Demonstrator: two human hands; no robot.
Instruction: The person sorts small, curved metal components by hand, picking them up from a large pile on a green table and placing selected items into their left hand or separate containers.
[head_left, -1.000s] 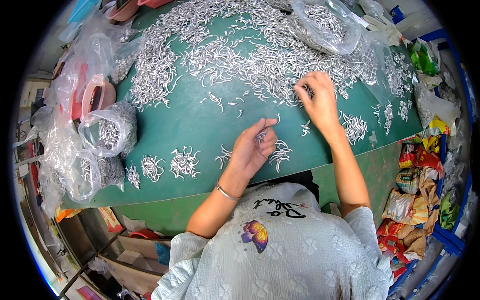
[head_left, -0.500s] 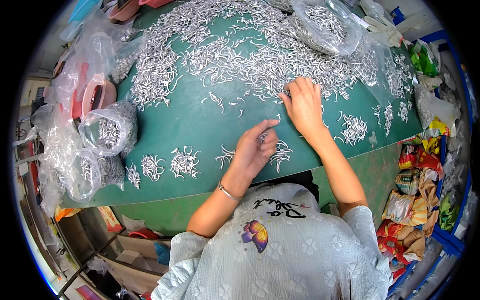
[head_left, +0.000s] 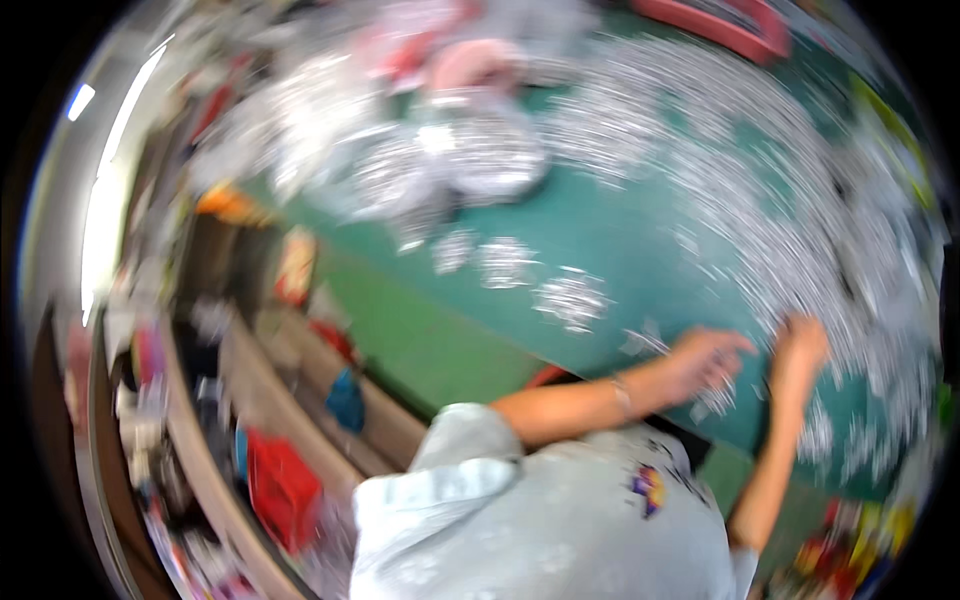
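The whole view is smeared by motion. My left hand (head_left: pixel 708 360) is above the near part of the green table, its forefinger pointing right and the other fingers curled around what look like small curved metal pieces. Close by on the right, my right hand (head_left: pixel 800 345) reaches the near edge of a wide heap of silvery curved metal pieces (head_left: pixel 790 240). Its fingers are bent down and bunched; what they pinch, if anything, is too blurred to make out. Small piles lie near the left hand, among them one pile (head_left: pixel 572 299) to its left and another (head_left: pixel 713 400) just below it.
Clear plastic bags of metal pieces (head_left: pixel 492 150) stand at the table's left end, beside a pink basket (head_left: pixel 475 65). A pink tray (head_left: pixel 725 25) sits at the far side. Shelving with a red bag (head_left: pixel 280 490) is at the lower left; colourful packages (head_left: pixel 850 545) are at the lower right.
The view has swung left, so the table and both hands appear farther right and tilted, and more shelving shows. Both hands stay close together near the heap's edge.
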